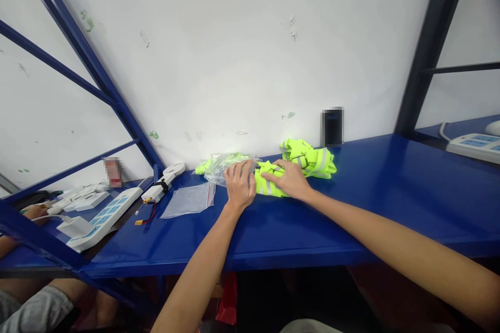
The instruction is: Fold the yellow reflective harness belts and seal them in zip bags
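A bundle of neon yellow fabric with silver reflective stripes [269,188] lies on the blue table, between and under my hands. My left hand [240,182] rests at its left end, fingers bent, beside crumpled clear plastic [219,167]; whether it grips anything is hidden. My right hand [291,179] lies over the bundle's right part, thumb and fingers on the fabric. More striped neon fabric [312,160] is heaped just behind and to the right, near the wall. A flat clear zip bag [189,200] lies to the left.
On the blue table [375,197], a white handheld fan [174,169] and a battery pack with wires [156,191] stand left. A dark blurred object [332,127] leans on the wall. Power strips [107,218] sit at far left and far right. Another person's hand [35,212] shows at far left.
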The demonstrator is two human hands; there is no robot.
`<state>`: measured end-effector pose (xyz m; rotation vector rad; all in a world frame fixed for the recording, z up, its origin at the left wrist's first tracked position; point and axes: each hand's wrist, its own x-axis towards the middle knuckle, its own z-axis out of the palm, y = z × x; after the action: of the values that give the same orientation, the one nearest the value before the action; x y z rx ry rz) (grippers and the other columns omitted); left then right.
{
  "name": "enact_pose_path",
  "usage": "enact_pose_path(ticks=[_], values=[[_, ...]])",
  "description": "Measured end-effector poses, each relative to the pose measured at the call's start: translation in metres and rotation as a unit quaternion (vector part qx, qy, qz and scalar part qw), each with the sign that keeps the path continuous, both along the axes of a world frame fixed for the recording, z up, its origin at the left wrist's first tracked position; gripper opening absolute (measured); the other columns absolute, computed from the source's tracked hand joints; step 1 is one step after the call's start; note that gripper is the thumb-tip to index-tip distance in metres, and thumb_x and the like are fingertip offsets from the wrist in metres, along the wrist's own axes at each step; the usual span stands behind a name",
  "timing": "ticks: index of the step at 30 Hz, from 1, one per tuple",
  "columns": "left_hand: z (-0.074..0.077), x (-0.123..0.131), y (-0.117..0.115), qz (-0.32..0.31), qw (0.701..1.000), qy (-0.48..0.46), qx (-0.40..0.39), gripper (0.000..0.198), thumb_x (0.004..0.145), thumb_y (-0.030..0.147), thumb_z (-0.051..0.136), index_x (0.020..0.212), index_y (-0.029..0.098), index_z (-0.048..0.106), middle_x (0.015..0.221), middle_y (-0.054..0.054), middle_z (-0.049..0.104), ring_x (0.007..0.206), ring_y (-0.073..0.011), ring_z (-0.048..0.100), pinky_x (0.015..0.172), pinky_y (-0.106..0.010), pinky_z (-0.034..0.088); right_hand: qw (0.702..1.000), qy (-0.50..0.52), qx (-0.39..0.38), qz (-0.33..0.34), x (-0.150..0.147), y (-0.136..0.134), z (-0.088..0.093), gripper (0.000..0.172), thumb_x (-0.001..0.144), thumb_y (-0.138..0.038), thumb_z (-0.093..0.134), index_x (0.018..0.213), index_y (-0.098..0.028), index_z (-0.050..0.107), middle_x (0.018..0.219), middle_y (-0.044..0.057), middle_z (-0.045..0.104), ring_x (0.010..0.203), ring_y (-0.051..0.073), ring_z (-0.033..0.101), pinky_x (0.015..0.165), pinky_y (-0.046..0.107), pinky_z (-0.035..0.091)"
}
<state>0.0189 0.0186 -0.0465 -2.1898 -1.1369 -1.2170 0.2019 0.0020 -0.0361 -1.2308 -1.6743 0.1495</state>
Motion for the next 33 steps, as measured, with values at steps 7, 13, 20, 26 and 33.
enact_pose_path(ticks=[7,13,20,26,33], values=[[0.000,0.003,-0.002,0.014,1.000,0.006,-0.002,0.043,0.090,0.027,0.041,0.130,0.019,0.054,0.126,-0.013,0.057,0.115,-0.0294,0.045,0.101,-0.046,0.027,0.999,-0.017,-0.025,-0.012,0.001,-0.001,0.005,0.042,0.073,-0.054,0.068,0.090,-0.015,0.070,0.091,0.012,0.072,0.085,0.029,0.067,0.076,0.038,0.049],[0.002,0.003,-0.004,-0.026,0.998,0.053,-0.032,0.045,0.091,0.028,0.040,0.134,0.020,0.051,0.130,-0.012,0.054,0.118,-0.0287,0.044,0.104,-0.047,0.025,0.999,-0.021,-0.047,-0.011,0.001,0.000,0.004,0.042,0.074,-0.054,0.067,0.089,-0.015,0.069,0.089,0.011,0.072,0.082,0.028,0.066,0.075,0.037,0.048],[0.002,0.004,-0.005,-0.128,0.967,0.168,-0.143,0.088,0.081,0.048,0.059,0.153,0.022,0.013,0.155,-0.014,0.023,0.138,-0.0330,0.027,0.111,-0.047,0.024,0.995,-0.002,-0.059,-0.084,0.015,0.017,0.001,0.043,0.075,-0.056,0.064,0.085,-0.014,0.071,0.089,0.016,0.072,0.087,0.034,0.066,0.076,0.040,0.047],[-0.002,0.004,-0.001,-0.062,0.969,0.214,-0.105,0.080,0.085,0.048,0.057,0.151,0.024,0.018,0.156,-0.014,0.023,0.144,-0.0318,0.019,0.114,-0.051,0.017,0.994,-0.037,-0.080,-0.064,0.022,0.017,0.000,0.047,0.081,-0.061,0.054,0.071,-0.016,0.066,0.074,0.009,0.069,0.074,0.026,0.063,0.067,0.032,0.042],[-0.001,0.002,0.000,-0.019,0.976,0.203,-0.073,0.098,0.077,0.060,0.060,0.152,0.017,0.012,0.153,-0.016,0.030,0.145,-0.0301,0.018,0.117,-0.052,0.009,0.999,-0.009,-0.038,0.007,0.019,0.015,0.002,0.033,0.088,-0.043,0.051,0.078,-0.017,0.069,0.082,0.006,0.072,0.077,0.022,0.063,0.072,0.030,0.040]])
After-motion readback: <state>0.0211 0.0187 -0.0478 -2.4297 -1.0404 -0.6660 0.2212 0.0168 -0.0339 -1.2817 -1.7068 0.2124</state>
